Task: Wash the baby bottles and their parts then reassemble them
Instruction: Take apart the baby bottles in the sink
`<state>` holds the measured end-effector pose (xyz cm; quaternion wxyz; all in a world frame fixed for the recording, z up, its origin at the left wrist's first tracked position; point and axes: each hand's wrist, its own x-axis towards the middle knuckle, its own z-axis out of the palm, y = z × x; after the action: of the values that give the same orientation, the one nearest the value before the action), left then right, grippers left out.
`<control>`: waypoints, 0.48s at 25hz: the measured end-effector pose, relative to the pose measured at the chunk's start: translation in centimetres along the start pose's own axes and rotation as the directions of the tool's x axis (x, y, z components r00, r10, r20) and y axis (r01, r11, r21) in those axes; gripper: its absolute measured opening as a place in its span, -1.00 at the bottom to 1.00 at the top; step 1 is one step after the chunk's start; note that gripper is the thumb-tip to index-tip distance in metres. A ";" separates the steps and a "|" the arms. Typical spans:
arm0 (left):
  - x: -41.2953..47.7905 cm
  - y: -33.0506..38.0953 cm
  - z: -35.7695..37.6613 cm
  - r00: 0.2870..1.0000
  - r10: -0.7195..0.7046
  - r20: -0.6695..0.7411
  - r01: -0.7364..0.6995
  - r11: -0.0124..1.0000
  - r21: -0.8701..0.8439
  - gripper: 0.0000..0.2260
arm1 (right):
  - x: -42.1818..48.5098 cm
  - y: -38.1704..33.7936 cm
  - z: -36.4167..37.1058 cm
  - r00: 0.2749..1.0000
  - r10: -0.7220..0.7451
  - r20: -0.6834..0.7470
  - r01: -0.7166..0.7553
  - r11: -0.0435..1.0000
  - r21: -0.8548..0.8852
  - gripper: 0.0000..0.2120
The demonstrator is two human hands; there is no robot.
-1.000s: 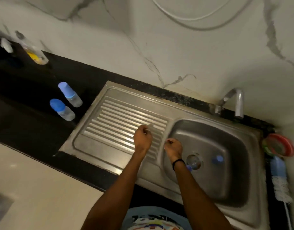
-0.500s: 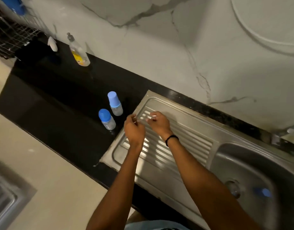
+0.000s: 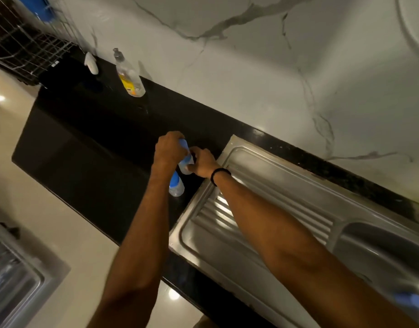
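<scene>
Two small clear baby bottles with blue caps stand on the black counter (image 3: 97,138), left of the steel drainboard (image 3: 274,190). Both hands are on the far bottle (image 3: 186,165): my left hand (image 3: 169,150) grips its blue cap from the left, and my right hand (image 3: 202,162) holds its clear body from the right. The near bottle (image 3: 176,185) stands free, partly hidden behind my left forearm. A blurred blue part (image 3: 410,300) lies in the sink basin (image 3: 381,252) at the lower right.
A dish-soap bottle (image 3: 129,76) with a yellow label stands by the marble wall, with a small white object (image 3: 91,63) to its left. A wire dish rack (image 3: 26,48) fills the far left corner. Pale floor lies below the counter edge.
Both hands moved left from the drainboard to the counter and took hold of the far bottle. The view swung left, so the tap and most of the basin left the frame.
</scene>
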<state>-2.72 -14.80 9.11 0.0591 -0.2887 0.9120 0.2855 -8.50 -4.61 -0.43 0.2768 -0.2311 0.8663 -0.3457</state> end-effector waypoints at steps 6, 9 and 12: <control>-1.2 0.6 -1.3 0.967 0.218 -0.128 -0.238 0.957 -0.168 -0.61 | -2.8 0.3 -2.8 0.997 -0.054 -0.052 0.066 0.955 0.289 -0.38; -4.5 3.5 -2.0 0.964 0.240 -0.112 -0.264 0.840 -0.475 -0.73 | -8.0 1.2 -6.0 0.997 -0.069 -0.035 0.078 0.893 0.443 -0.34; -7.4 7.0 -0.1 0.948 0.315 0.048 -0.175 0.639 -0.749 -0.74 | -14.3 3.0 -9.2 0.995 -0.092 -0.037 0.097 0.824 0.558 -0.49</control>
<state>-0.50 -6.52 14.62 -0.0222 -0.1351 0.7408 0.6576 -4.43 10.19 7.56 0.3113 -0.1813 0.7160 -0.5980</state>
